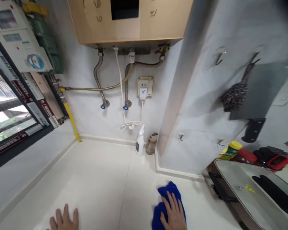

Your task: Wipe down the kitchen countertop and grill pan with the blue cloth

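My right hand lies flat on a bunched blue cloth on the white countertop, its fingers stretched out and slightly apart over the fabric. The cloth sticks out beyond the fingertips and to the left of the hand. At the lower left, my left hand rests low at the frame's edge with fingers spread and nothing in them. Only its fingers and part of the back show.
Against the back wall stand a white spray bottle and a brownish lidded bottle. A large lidded pan sits at right. A cleaver and a steel scrubber hang above it. A water heater with hoses is overhead.
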Demonstrator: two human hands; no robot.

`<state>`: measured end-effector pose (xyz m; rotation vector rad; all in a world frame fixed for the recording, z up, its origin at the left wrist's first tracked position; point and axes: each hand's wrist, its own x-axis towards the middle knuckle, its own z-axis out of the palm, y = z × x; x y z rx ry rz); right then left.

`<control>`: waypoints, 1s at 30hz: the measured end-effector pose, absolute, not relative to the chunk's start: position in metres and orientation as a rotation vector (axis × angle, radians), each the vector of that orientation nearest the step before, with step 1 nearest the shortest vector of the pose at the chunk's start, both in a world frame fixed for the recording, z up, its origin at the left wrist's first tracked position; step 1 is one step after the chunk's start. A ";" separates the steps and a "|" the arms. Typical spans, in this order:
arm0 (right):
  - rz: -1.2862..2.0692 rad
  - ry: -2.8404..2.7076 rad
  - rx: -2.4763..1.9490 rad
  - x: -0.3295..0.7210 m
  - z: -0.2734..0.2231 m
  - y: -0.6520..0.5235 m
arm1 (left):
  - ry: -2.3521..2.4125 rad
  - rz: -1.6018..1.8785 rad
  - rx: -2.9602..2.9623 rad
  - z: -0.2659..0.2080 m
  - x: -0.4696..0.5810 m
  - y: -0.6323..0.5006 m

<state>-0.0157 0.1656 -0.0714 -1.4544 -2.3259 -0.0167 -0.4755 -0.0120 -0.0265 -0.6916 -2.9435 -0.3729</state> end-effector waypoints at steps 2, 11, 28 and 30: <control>0.034 -2.416 -1.343 -0.041 -0.061 0.179 | -2.923 -0.339 -0.703 -0.027 -0.474 -0.013; 0.030 -2.439 -1.430 -0.156 -0.041 0.247 | -2.908 -0.289 -0.718 -0.035 -0.473 -0.016; 0.082 -2.379 -1.443 -0.196 -0.035 0.262 | -2.974 -0.202 -0.735 -0.019 -0.468 -0.017; 0.116 -2.435 -1.376 -0.204 -0.035 0.238 | -2.990 -0.220 -0.742 -0.018 -0.469 -0.016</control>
